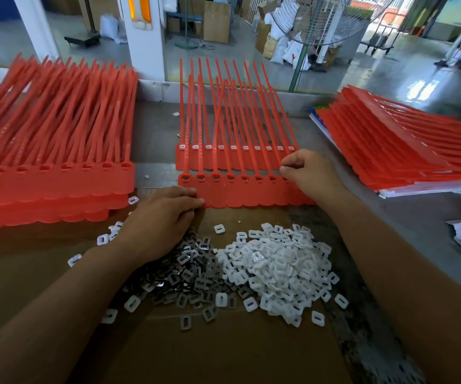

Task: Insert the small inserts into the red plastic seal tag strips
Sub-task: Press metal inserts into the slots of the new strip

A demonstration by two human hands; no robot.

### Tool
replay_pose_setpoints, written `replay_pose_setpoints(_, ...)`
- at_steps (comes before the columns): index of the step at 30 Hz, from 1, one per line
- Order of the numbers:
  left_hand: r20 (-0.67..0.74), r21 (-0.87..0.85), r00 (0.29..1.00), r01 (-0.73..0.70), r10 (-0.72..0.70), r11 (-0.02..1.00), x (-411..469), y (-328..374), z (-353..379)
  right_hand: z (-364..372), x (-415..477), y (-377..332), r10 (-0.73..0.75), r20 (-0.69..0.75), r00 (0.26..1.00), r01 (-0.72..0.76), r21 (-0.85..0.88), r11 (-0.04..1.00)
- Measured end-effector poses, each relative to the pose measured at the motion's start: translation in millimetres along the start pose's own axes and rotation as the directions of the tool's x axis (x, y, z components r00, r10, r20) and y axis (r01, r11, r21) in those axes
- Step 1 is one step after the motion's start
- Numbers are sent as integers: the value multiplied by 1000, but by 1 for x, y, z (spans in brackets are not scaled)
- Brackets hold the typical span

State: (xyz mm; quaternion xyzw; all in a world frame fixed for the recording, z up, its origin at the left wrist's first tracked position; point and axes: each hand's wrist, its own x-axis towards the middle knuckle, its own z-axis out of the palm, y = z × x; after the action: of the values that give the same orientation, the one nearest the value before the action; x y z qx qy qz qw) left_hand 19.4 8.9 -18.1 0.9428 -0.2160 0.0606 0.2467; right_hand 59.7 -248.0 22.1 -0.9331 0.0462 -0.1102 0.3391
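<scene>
Two joined rows of red seal tag strips lie in the middle of the table. The far row (223,159) has white inserts in its sockets; the near row (240,192) shows metal inserts in its sockets. My left hand (160,220) rests flat, fingertips pressing the near row's left edge. My right hand (309,173) is pinched over that row's right end; whatever sits between the fingertips is hidden. In front lie a heap of metal inserts (187,273) and a heap of white plastic inserts (279,264).
A thick stack of red strips (52,151) fills the left of the table, another stack (395,145) lies on papers at the right. Brown cardboard (223,350) covers the near table. Loose white inserts are scattered around. A standing fan (306,37) is beyond the table.
</scene>
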Motion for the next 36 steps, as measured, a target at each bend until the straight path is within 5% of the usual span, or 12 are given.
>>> replay_pose_setpoints(4,0,-8,1000,-3,3,1000,0,0,0,2,-23,-33,-211,180,961,216,-6,976)
replay_pose_setpoints(9,-1,-2,1000,-6,6,1000,0,1,-1,18,-55,-64,-377,464,802,402,49,914)
replay_pose_setpoints(15,13,-5,1000,-10,10,1000,0,1,-1,36,-69,-70,-428,612,665,511,45,859)
replay_pose_setpoints(28,0,-4,1000,-14,14,1000,0,3,-1,38,-70,-68,-418,604,678,494,47,868)
replay_pose_setpoints(36,-8,5,1000,-12,12,1000,-1,2,-1,11,-48,-49,-398,366,841,398,79,914)
